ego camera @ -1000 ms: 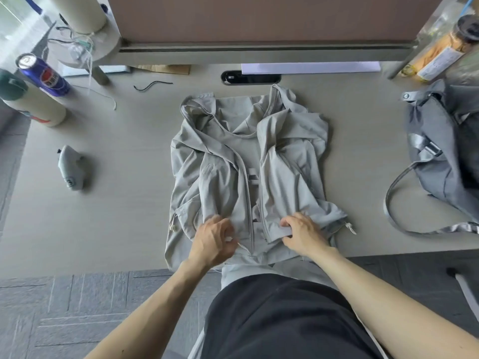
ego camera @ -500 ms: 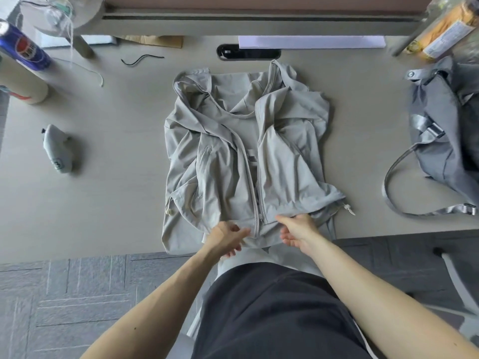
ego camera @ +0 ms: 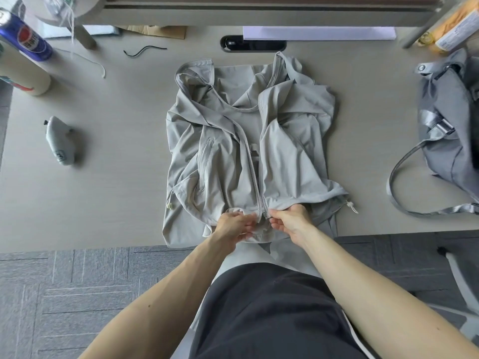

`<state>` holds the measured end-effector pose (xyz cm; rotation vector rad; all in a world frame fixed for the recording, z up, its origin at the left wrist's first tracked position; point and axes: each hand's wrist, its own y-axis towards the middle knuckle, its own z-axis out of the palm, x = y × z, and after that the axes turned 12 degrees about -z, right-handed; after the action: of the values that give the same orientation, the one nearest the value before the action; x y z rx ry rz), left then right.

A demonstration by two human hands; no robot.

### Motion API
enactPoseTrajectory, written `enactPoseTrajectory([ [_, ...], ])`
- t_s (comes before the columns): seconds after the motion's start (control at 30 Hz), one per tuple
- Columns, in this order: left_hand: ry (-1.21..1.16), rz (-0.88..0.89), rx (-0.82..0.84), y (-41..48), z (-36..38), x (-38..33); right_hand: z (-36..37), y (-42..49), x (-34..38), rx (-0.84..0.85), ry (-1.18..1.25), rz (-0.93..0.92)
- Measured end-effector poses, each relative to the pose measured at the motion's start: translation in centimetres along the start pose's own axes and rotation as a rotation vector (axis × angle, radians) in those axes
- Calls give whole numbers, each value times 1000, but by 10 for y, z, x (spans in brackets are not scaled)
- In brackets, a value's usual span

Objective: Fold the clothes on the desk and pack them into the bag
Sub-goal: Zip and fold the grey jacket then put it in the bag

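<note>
A light grey zip-up hooded jacket point(ego camera: 285, 151) lies front-up on the desk point(ego camera: 116, 177), its sleeves folded in over the body and its hem hanging over the near edge. My left hand point(ego camera: 234, 225) pinches the left front panel at the bottom of the zipper. My right hand point(ego camera: 291, 218) grips the right panel's hem just beside it. Both hands meet at the zipper's lower end. A grey fabric bag point(ego camera: 451, 125) with a long strap lies at the desk's right side.
A small grey pouch point(ego camera: 59, 143) lies on the left of the desk. A blue can point(ego camera: 26, 37) and a cream bottle point(ego camera: 23, 76) stand at the far left. A black wire point(ego camera: 143, 51), white cord and cable slot sit at the back. A chair base point(ego camera: 458, 275) shows lower right.
Both hands slid from flat on the jacket's lower panels down and inward to the bottom of the zipper, where they now pinch the two front edges. The view shifted slightly forward.
</note>
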<state>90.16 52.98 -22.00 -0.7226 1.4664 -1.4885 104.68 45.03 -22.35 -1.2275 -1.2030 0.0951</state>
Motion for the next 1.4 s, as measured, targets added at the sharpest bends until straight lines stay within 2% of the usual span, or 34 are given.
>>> enactPoseTrajectory([
  [0.13,-95,97,97,-5,2,-10,-7,-7,13,40,172,-10],
  [0.33,-172,237,167,-23,18,-35,-8,-24,46,205,517,-114],
  [0.5,-186,358,184,-42,33,-64,-5,-27,78,257,595,-188],
  [0.77,-67,569,139,-66,40,-85,-9,-33,98,261,579,-249],
  [0.9,-54,542,185,-68,40,-86,-10,-34,102,270,606,-249],
  [1.1,-111,494,254,-68,37,-82,-13,-35,105,283,510,-242],
  [1.4,-294,362,303,-69,37,-81,-13,-37,109,343,507,-267],
])
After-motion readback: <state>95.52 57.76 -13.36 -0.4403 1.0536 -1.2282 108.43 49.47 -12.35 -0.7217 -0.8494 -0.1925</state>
